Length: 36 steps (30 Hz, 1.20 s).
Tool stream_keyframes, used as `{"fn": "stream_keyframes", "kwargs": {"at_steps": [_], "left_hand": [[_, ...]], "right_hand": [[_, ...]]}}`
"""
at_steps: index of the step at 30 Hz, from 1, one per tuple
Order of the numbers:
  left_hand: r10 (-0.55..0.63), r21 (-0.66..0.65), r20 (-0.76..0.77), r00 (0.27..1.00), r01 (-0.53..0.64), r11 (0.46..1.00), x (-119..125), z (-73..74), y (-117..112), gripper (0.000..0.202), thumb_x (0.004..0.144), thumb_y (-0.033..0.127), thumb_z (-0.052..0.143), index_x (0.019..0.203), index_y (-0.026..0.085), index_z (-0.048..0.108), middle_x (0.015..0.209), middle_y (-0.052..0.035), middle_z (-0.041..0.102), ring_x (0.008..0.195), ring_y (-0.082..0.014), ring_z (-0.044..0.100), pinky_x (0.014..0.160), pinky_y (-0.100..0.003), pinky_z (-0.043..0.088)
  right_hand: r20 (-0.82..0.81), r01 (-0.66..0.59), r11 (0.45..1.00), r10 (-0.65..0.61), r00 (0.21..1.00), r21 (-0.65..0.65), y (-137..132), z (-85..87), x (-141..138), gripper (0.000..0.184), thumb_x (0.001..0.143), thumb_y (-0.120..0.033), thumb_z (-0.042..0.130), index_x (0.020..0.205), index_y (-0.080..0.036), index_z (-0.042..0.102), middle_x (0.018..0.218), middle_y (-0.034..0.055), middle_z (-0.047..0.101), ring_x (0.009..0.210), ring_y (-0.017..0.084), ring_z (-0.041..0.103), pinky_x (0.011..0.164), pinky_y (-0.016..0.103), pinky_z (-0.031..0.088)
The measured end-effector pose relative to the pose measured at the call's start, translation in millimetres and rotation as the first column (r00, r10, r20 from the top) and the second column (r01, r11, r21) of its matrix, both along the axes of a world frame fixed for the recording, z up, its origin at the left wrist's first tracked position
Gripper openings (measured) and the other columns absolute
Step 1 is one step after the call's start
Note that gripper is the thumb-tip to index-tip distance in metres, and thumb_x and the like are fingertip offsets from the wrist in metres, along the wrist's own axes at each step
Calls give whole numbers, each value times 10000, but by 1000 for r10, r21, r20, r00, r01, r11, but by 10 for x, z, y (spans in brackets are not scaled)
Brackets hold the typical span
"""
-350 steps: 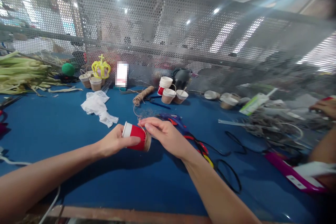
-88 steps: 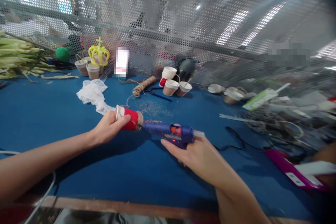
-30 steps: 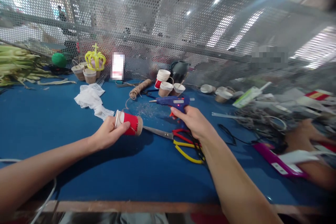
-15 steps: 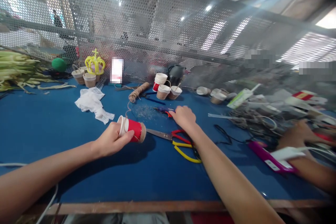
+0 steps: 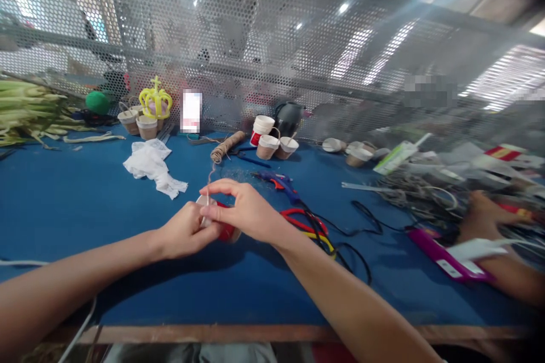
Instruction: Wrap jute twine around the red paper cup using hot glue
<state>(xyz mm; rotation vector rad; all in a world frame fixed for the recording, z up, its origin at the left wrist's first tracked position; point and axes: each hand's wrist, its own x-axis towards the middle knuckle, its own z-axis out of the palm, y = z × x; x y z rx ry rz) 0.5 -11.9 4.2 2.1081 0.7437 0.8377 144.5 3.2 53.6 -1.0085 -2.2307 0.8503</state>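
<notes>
My left hand (image 5: 183, 232) is closed around a small paper cup (image 5: 227, 231) with a red band, tilted on its side above the table. My right hand (image 5: 249, 212) reaches over the cup, thumb and fingers pinching the twine (image 5: 208, 195) at its white rim. That strand runs back to a twine bundle (image 5: 227, 146). Right of my hands lies a blue glue gun (image 5: 279, 182) with an orange trigger. Scissors (image 5: 307, 221) with red and yellow handles are partly hidden beneath my right wrist and the black cord.
A crumpled white cloth (image 5: 151, 164) lies to the left. Several small pots (image 5: 267, 147) stand at the back, by a perforated metal screen (image 5: 272, 68). On the right are a purple power strip (image 5: 445, 255), tangled cords (image 5: 395, 195) and another person's arm (image 5: 506, 261).
My right hand has left the glue gun, which now lies on the table, and moved left to the cup, where it pinches the twine. My left hand still holds the cup.
</notes>
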Motion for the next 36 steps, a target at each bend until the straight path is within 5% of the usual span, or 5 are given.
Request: {"fn": "stream_keyframes", "kwargs": {"at_steps": [3,6,13,22,36], "left_hand": [[66,-93,-22,998,-68,993,-4,-17,6,253,786,240,431,617,102,559,489,36,413,439,-57,323,408,-172,275],[118,-267,53,992,-99,959,-11,-3,8,323,767,350,466,537,125,469,463,57,325,424,-49,249,383,-179,216],[209,-499,217,953,-76,863,-2,71,10,287,697,381,531,590,116,505,503,37,424,450,-54,309,421,-179,247],[212,-543,240,947,-50,838,11,81,-37,272,671,355,566,555,118,500,472,44,418,436,-51,302,415,-177,240],[172,-475,262,950,-28,879,-32,30,-94,292,725,358,545,577,112,491,510,29,410,464,-57,321,422,-172,260]], "right_hand": [[-139,76,997,-74,987,4,-17,14,-15,38,696,-190,622,685,-155,630,856,43,618,859,146,561,829,292,399],[-227,112,988,-133,965,-106,-14,67,45,92,713,-247,605,693,-159,620,740,10,609,684,119,548,677,275,431],[-422,237,946,-312,851,-222,27,73,269,111,657,-277,656,707,-184,622,707,-14,616,672,106,544,679,273,441],[-399,280,938,-341,851,-203,79,-42,284,126,663,-292,649,704,-176,620,682,-7,615,644,108,539,665,279,442],[-339,271,940,-329,881,-210,59,-103,301,129,683,-297,624,694,-170,601,668,-13,588,623,102,513,632,257,421]]}}
